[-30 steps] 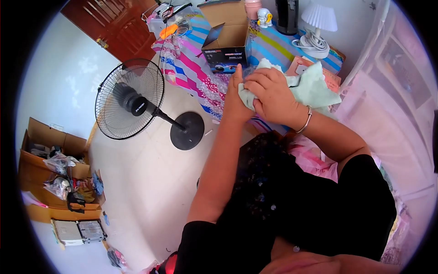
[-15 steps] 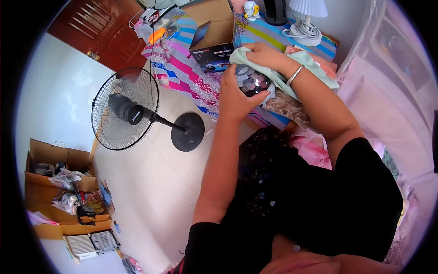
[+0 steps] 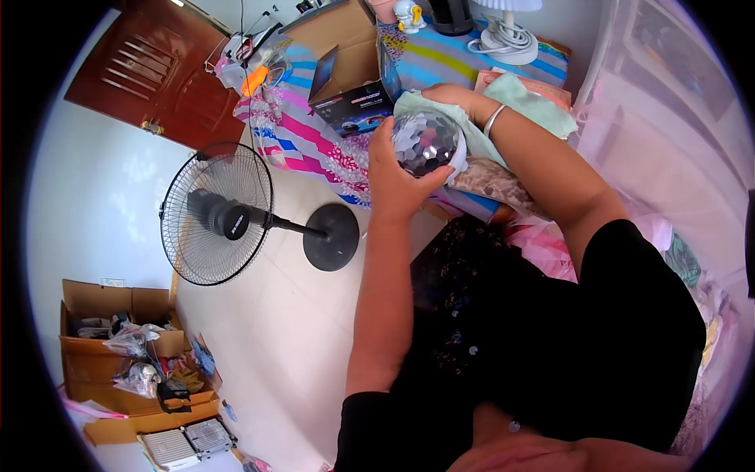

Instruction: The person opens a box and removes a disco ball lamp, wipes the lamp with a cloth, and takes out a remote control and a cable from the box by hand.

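Observation:
A clear, faceted dome light with a white base is in my left hand, the thumb and fingers curved round its lower left side. My right hand is closed on a pale green cloth, which lies along the upper right side of the dome. The right fingertips are partly hidden behind the cloth. Close behind stands an open black printed box with its cardboard flaps up. More of the green fabric lies past my right wrist, over a pinkish-orange packet.
The table has a striped cloth. On it are a white lamp, a small white-and-yellow figurine and an orange object. A black standing fan is on the floor at left, near cardboard boxes. Pale netting hangs at right.
The cloth has drawn back from the dome's top toward its right side, so more facets show. My right hand has shifted with it. The whole view has tilted slightly.

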Demonstrator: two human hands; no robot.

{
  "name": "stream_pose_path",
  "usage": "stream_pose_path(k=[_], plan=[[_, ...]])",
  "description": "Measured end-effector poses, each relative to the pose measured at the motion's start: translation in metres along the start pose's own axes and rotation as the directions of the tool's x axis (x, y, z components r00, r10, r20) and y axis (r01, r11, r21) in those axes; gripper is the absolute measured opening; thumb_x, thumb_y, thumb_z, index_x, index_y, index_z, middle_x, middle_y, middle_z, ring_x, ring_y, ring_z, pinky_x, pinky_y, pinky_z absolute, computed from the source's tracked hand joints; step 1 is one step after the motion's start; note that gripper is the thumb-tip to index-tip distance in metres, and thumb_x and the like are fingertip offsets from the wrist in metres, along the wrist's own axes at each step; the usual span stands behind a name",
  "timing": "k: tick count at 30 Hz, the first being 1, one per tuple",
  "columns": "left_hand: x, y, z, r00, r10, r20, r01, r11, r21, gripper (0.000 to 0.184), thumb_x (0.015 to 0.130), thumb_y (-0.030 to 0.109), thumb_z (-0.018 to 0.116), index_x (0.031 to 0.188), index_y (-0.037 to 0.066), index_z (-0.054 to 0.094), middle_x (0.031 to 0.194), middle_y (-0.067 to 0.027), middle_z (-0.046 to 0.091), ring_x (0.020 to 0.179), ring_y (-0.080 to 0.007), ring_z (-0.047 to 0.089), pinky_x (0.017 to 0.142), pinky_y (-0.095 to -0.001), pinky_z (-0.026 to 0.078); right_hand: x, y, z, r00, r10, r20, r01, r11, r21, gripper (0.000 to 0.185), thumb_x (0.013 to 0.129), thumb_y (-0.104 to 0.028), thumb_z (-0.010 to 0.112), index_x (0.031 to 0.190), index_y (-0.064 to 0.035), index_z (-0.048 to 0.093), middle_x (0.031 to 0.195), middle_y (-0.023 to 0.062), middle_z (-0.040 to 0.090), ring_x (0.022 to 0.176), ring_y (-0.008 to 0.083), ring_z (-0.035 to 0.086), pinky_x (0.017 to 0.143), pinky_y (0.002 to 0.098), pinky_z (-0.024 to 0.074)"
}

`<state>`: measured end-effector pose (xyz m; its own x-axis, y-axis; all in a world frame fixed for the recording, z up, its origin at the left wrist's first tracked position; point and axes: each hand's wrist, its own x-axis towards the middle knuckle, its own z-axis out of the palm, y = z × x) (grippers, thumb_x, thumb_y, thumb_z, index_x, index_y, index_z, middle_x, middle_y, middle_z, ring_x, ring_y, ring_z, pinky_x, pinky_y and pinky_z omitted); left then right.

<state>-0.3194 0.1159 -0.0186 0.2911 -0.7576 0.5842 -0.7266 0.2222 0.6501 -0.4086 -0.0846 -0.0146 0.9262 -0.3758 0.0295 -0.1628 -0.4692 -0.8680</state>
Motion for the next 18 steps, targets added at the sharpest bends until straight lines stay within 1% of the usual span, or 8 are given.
stream_pose_path(k=[1,3,5,7,9,11,13,18], plan=[[0.002,0.001,-0.004,0.998,0.036,0.043,-0.036,0.999,0.007,0.101,0.051,0.031,0.088,0.134,0.001,0.039,0.133,-0.0237,0.045,0.122,-0.0388,0.046,0.102,-0.0440,0.039,0.002,0.003,0.001,0.987,0.157,0.023,-0.156,0.936,0.317,0.030,0.093,-0.023,0.054,0.118,-0.0078,0.061,0.108,0.0117,0.064,0.100,0.0225,0.063,0.087,0.0320,0.0490],[0.008,0.003,-0.016,0.992,0.079,0.094,-0.080,0.997,0.015,0.101,0.050,0.031,0.089,0.135,0.003,0.040,0.135,-0.0224,0.045,0.124,-0.0379,0.046,0.103,-0.0430,0.039,-0.003,0.007,0.002,0.997,0.073,0.006,-0.071,0.952,0.299,0.031,0.093,-0.025,0.054,0.117,-0.0066,0.062,0.108,0.0097,0.065,0.098,0.0196,0.062,0.086,0.0308,0.0488],[0.018,0.007,-0.031,0.958,0.123,0.258,-0.154,0.983,0.101,0.100,0.050,0.027,0.091,0.136,0.008,0.044,0.141,-0.0195,0.044,0.129,-0.0336,0.044,0.106,-0.0396,0.038,-0.008,0.007,0.002,1.000,-0.012,-0.014,0.015,0.961,0.278,0.032,0.094,-0.028,0.054,0.116,-0.0053,0.062,0.107,0.0077,0.065,0.097,0.0167,0.062,0.085,0.0296,0.0487],[0.025,0.011,-0.043,0.940,0.107,0.325,-0.148,0.983,0.107,0.100,0.050,0.026,0.091,0.137,0.009,0.045,0.143,-0.0183,0.043,0.130,-0.0312,0.044,0.107,-0.0383,0.038,-0.012,0.001,0.003,0.989,0.137,-0.054,-0.079,0.804,0.589,0.034,0.094,-0.028,0.055,0.117,-0.0033,0.063,0.106,0.0052,0.065,0.093,0.0127,0.060,0.081,0.0278,0.0491],[0.029,0.010,-0.052,0.920,0.086,0.382,-0.140,0.983,0.116,0.101,0.049,0.024,0.091,0.138,0.011,0.046,0.145,-0.0171,0.042,0.132,-0.0287,0.043,0.107,-0.0371,0.038,0.000,0.022,0.006,0.995,0.057,-0.080,0.005,0.787,0.617,0.035,0.094,-0.028,0.055,0.118,-0.0032,0.062,0.106,0.0045,0.065,0.090,0.0118,0.060,0.079,0.0268,0.0493],[0.031,0.004,-0.059,0.903,-0.039,0.427,0.015,0.998,0.058,0.101,0.051,0.023,0.091,0.140,0.012,0.045,0.146,-0.0166,0.041,0.132,-0.0276,0.044,0.106,-0.0365,0.039,0.003,0.029,0.006,0.994,-0.024,-0.106,0.087,0.764,0.639,0.035,0.094,-0.027,0.055,0.120,-0.0031,0.062,0.106,0.0038,0.065,0.088,0.0110,0.061,0.076,0.0259,0.0495],[0.033,0.009,-0.064,0.894,-0.115,0.433,0.104,0.993,0.051,0.099,0.054,0.025,0.090,0.140,0.011,0.045,0.144,-0.0177,0.043,0.131,-0.0287,0.044,0.106,-0.0365,0.039,-0.002,0.022,0.007,0.983,-0.064,-0.174,0.150,0.831,0.536,0.041,0.094,-0.032,0.053,0.120,-0.0012,0.062,0.106,0.0070,0.066,0.089,0.0130,0.062,0.076,0.0283,0.0500],[0.038,0.025,-0.048,0.861,-0.291,0.416,0.324,0.946,-0.008,0.099,0.059,0.037,0.087,0.140,0.002,0.041,0.140,-0.0229,0.045,0.128,-0.0327,0.047,0.104,-0.0377,0.040,-0.007,0.012,0.014,0.983,0.013,-0.184,0.105,0.781,0.615,0.039,0.094,-0.025,0.051,0.122,-0.0002,0.060,0.107,0.0066,0.066,0.092,0.0131,0.062,0.080,0.0272,0.0496]])
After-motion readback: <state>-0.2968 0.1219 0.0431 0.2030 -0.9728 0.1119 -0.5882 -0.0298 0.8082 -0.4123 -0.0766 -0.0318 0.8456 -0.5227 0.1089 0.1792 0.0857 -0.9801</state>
